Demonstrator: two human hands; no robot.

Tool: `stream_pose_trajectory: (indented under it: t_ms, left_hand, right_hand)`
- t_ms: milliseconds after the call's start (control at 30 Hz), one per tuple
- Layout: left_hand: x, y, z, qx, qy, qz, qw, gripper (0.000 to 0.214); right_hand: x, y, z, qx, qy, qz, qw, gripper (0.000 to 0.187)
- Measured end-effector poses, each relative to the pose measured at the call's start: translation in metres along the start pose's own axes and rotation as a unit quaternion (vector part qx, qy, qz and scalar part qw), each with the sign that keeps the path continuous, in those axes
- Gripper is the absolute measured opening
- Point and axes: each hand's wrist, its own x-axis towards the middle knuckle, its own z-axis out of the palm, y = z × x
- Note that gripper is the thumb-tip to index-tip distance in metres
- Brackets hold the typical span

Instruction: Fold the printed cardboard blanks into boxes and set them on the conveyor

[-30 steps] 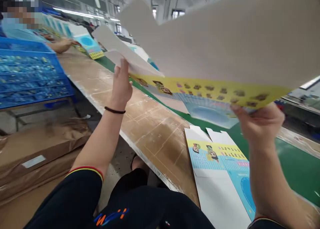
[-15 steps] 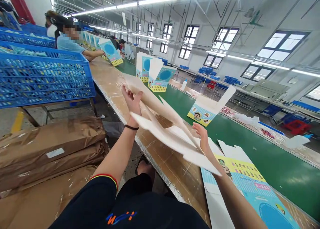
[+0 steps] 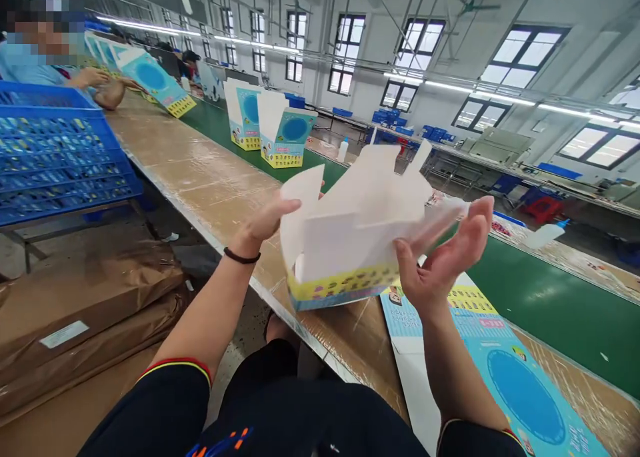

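Both forearms reach forward from black sleeves with red and yellow cuffs, and the hands stand apart with a half-folded white cardboard box [image 3: 345, 234] held in the air between them, over the near edge of a tan work table [image 3: 200, 170]. The box has a yellow and blue printed band along its lower edge, and its white flaps point upward. The left hand [image 3: 265, 220] is turned palm inward, with its fingers against the box's left side; whether they close on the card is hidden. A thin black wristband [image 3: 241, 256] circles that wrist. The right hand [image 3: 440, 254] is open, palm up and fingers spread, its thumb beside the box's right side. Below it, a flat printed blue and yellow carton blank [image 3: 500, 367] lies near the table's right corner. Beyond the table's far edge, two assembled printed boxes [image 3: 275, 134] stand on a green conveyor belt [image 3: 550, 297].
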Motion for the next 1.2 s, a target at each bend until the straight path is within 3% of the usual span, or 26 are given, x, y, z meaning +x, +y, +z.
stream_pose_trajectory:
  t_ms: [67, 133, 233, 300, 400, 533, 667, 767, 867, 967, 1067, 1133, 1200]
  left_hand:
    - [0.007, -0.015, 0.009, 0.025, -0.028, -0.002, 0.999, 0.077]
    - [0.01, -0.031, 0.014, 0.039, -0.041, -0.004, 0.998, 0.076]
    - [0.007, -0.048, 0.012, 0.038, -0.019, -0.015, 0.999, 0.076]
    - [0.002, -0.053, 0.008, 0.044, -0.012, -0.021, 0.999, 0.081]
    - [-0.008, -0.052, 0.008, 0.036, -0.029, -0.014, 0.999, 0.096]
    - [-0.015, -0.04, 0.022, -0.001, -0.009, -0.029, 1.0, 0.099]
    - [-0.003, -0.034, 0.036, 0.086, 0.043, -0.065, 0.993, 0.084]
    - [0.014, -0.04, 0.04, 0.184, 0.057, -0.086, 0.977, 0.085]
    - [0.026, -0.048, 0.037, 0.216, 0.052, -0.108, 0.969, 0.074]
    - [0.032, -0.053, 0.03, 0.209, 0.064, -0.13, 0.967, 0.065]
    - [0.034, -0.056, 0.023, 0.197, 0.076, -0.141, 0.967, 0.062]
    - [0.035, -0.059, 0.021, 0.191, 0.079, -0.14, 0.968, 0.06]
    - [0.036, -0.062, 0.02, 0.192, 0.08, -0.131, 0.969, 0.059]
  right_hand:
    - [0.012, -0.007, -0.008, -0.037, -0.084, -0.059, 0.994, 0.056]
    - [0.02, -0.012, -0.004, -0.057, -0.237, -0.066, 0.968, 0.036]
    - [0.026, -0.018, 0.017, -0.084, -0.455, -0.005, 0.886, 0.051]
    - [0.027, -0.024, 0.032, -0.093, -0.556, 0.014, 0.826, 0.052]
    - [0.029, -0.034, 0.045, -0.099, -0.618, -0.013, 0.78, 0.05]
    - [0.028, -0.043, 0.044, -0.086, -0.639, -0.017, 0.764, 0.051]
    - [0.027, -0.042, 0.044, -0.081, -0.658, -0.002, 0.749, 0.053]
    - [0.027, -0.04, 0.046, -0.091, -0.645, -0.009, 0.758, 0.055]
    - [0.024, -0.038, 0.039, -0.115, -0.58, -0.02, 0.806, 0.045]
    - [0.02, -0.025, 0.014, -0.071, -0.427, -0.026, 0.901, 0.033]
    - [0.02, 0.01, -0.008, 0.006, -0.185, 0.022, 0.982, 0.034]
    - [0.024, 0.045, -0.006, 0.048, -0.055, 0.103, 0.992, 0.038]
    - [0.026, 0.08, 0.011, 0.107, -0.029, 0.191, 0.975, 0.047]
